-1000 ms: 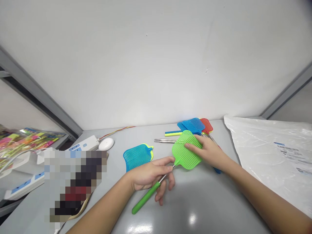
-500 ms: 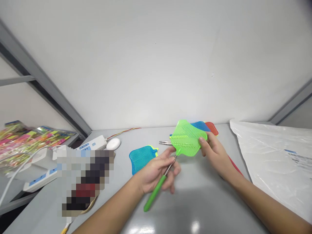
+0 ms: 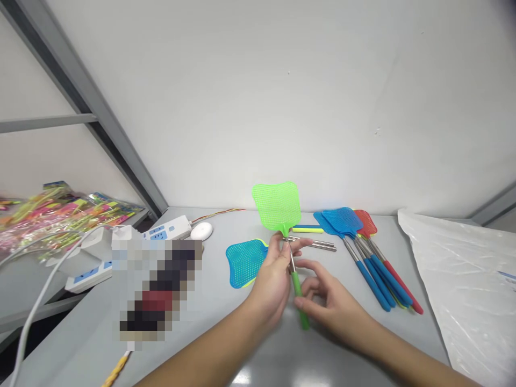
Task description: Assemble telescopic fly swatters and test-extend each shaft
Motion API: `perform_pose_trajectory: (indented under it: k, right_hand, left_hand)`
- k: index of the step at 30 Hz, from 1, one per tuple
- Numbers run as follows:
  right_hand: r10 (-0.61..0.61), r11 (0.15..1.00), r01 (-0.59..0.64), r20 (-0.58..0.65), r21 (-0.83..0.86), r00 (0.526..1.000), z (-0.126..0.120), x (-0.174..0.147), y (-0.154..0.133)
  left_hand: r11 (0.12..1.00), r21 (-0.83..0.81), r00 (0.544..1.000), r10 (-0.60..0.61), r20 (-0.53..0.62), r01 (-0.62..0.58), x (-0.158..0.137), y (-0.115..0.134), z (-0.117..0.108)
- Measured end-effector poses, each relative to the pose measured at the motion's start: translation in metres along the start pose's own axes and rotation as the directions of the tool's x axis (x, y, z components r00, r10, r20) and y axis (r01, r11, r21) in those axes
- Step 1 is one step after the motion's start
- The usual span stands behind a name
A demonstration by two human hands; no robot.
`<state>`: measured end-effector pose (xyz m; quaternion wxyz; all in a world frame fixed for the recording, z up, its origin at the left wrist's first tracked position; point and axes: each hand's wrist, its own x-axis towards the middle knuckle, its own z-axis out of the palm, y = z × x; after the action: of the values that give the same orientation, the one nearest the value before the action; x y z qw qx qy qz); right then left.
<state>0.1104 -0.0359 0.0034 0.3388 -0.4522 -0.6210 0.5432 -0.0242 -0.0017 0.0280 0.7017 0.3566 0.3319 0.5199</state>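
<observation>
A green fly swatter [image 3: 277, 204] stands nearly upright in front of me, its mesh head on top. My left hand [image 3: 278, 269] is closed around its thin metal rod, just below the head. At the green handle, my right hand [image 3: 320, 295] has its thumb across the grip and its fingers curled alongside. Blue swatter heads [image 3: 245, 262] lie on the table left of my hands, a yellow edge showing under them. Behind my hands are several loose metal rods [image 3: 318, 244] and blue and yellow handle sleeves [image 3: 308, 229].
Several blue swatters [image 3: 342, 220] and a red swatter [image 3: 366, 221] lie piled at the right. Beyond them is a white plastic bag [image 3: 455, 279]. On the left are power strips [image 3: 167, 230], a round white device [image 3: 201, 231], a blurred-out object [image 3: 161, 290] and colourful packets [image 3: 76, 215].
The swatter has swung more upright, its head moving left. My right hand has left the head and come down to the handle. The view has shifted, uncovering the swatter pile at right.
</observation>
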Motion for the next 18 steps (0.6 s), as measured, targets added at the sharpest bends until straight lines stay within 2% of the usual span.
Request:
perform_pose_trajectory:
  k: [5, 7, 9, 11, 13, 14, 16, 18]
  right_hand:
    - [-0.07, 0.982, 0.055, -0.077, -0.179, 0.995, -0.003, -0.001, 0.0]
    - [-0.106, 0.959, 0.075, -0.099, -0.273, 0.989, -0.012, -0.001, -0.001]
    - [-0.138, 0.922, 0.086, -0.113, -0.378, 0.984, -0.023, -0.001, -0.002]
    - [-0.187, 0.866, 0.089, -0.152, -0.492, 0.971, -0.034, -0.002, -0.002]
    - [-0.241, 0.804, 0.087, -0.19, -0.588, 0.952, -0.042, -0.002, -0.002]
    - [-0.264, 0.777, 0.085, -0.199, -0.623, 0.944, -0.046, -0.003, -0.003]
    - [-0.303, 0.733, 0.094, -0.199, -0.673, 0.932, -0.05, -0.003, -0.004]
    - [-0.34, 0.701, 0.112, -0.192, -0.704, 0.921, -0.052, -0.003, -0.006]
  left_hand:
    - [0.991, 0.097, 0.991, 0.103, -0.087, -0.094, 0.006, -0.005, -0.007]
    - [0.984, 0.092, 0.972, 0.165, -0.167, -0.151, 0.013, 0.001, -0.012]
    - [0.965, 0.038, 0.925, 0.259, -0.277, -0.258, 0.022, 0.012, -0.02]
    - [0.901, -0.018, 0.836, 0.394, -0.383, -0.433, 0.032, 0.027, -0.031]
    - [0.817, 0.005, 0.732, 0.519, -0.441, -0.577, 0.041, 0.045, -0.044]
    - [0.795, 0.025, 0.708, 0.553, -0.438, -0.606, 0.045, 0.053, -0.051]
    - [0.783, 0.054, 0.692, 0.577, -0.434, -0.62, 0.05, 0.066, -0.062]
    - [0.792, 0.056, 0.716, 0.576, -0.394, -0.607, 0.053, 0.072, -0.069]
